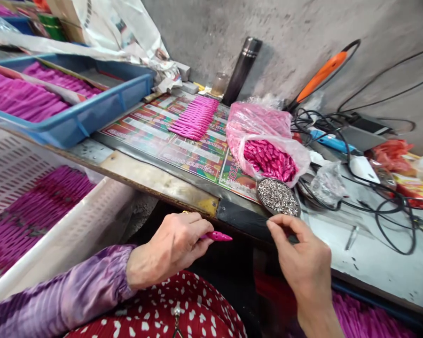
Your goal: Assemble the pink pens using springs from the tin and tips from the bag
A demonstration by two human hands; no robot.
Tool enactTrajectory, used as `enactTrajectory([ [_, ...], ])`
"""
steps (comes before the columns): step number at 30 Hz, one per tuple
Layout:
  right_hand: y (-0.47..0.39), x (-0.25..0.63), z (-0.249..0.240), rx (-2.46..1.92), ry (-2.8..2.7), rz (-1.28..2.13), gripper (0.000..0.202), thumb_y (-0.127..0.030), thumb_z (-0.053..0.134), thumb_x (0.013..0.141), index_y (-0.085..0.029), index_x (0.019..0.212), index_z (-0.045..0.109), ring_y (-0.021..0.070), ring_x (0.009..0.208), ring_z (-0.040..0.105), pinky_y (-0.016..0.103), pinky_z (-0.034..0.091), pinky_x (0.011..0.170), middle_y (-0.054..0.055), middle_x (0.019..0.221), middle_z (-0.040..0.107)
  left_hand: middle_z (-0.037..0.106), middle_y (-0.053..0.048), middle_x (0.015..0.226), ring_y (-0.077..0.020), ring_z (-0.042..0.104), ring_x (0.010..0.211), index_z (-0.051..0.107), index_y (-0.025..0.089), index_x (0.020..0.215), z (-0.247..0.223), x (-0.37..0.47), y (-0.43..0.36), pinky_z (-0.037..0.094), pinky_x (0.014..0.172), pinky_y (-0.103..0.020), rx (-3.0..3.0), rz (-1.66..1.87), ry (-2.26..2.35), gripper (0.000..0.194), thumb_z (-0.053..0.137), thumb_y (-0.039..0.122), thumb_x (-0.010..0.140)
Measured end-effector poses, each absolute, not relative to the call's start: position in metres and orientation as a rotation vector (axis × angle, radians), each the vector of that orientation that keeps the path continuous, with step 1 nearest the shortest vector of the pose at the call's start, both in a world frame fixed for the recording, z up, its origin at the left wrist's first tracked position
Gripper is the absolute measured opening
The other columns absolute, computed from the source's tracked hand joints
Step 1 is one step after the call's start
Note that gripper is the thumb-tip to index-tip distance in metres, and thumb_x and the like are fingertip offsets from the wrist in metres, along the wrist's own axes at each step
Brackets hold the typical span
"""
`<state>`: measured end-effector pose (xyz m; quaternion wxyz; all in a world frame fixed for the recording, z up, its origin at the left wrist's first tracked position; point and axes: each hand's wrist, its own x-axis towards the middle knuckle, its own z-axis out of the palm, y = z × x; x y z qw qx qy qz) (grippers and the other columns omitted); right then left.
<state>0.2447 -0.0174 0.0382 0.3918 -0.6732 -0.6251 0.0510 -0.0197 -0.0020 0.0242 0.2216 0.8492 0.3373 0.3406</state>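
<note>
My left hand (178, 246) is closed around a slim magenta plastic piece shaped like a pen (220, 236). Its pointed tip sticks out to the right past my thumb, and the rest is hidden in the fist. Thumb and index finger of my right hand (299, 253) are pinched together just in front of the table edge; anything between them is too small to make out. Right above those fingertips sits a round dish (278, 196) full of small silvery metal pieces. Behind it lies an open pink plastic bag (268, 155) of shiny magenta pieces.
A row of magenta sticks (195, 117) lies on the printed sheet (162, 141). Blue tray (91, 117) and white crate (56, 249) at left hold more sticks. A dark flask (242, 70), an orange-handled tool (320, 77) and tangled black cables (377, 188) occupy the back and right.
</note>
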Motion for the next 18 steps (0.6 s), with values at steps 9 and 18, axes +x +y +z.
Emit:
enactTrajectory([
  [9, -0.045, 0.177, 0.037, -1.297, -1.649, 0.736, 0.012, -0.022, 0.061, 0.098, -0.024, 0.087, 0.065, 0.0169, 0.087, 0.064, 0.026, 0.051, 0.080, 0.001, 0.090, 0.067, 0.064, -0.003, 0.073, -0.0159, 0.060, 0.063, 0.070, 0.013, 0.089, 0.024, -0.015, -0.008, 0.042, 0.057, -0.026, 2.394, 0.897, 0.953, 0.018, 0.054, 0.016, 0.097],
  [18, -0.045, 0.174, 0.028, -1.294, -1.613, 0.818, 0.009, -0.023, 0.064, 0.098, -0.024, 0.090, 0.067, 0.0148, 0.088, 0.063, 0.025, 0.052, 0.079, -0.001, 0.092, 0.067, 0.064, -0.003, 0.074, -0.0185, 0.060, 0.064, 0.069, 0.013, 0.087, 0.028, -0.014, -0.012, 0.046, 0.060, -0.030, 2.481, 0.832, 0.995, 0.023, 0.050, 0.015, 0.098],
])
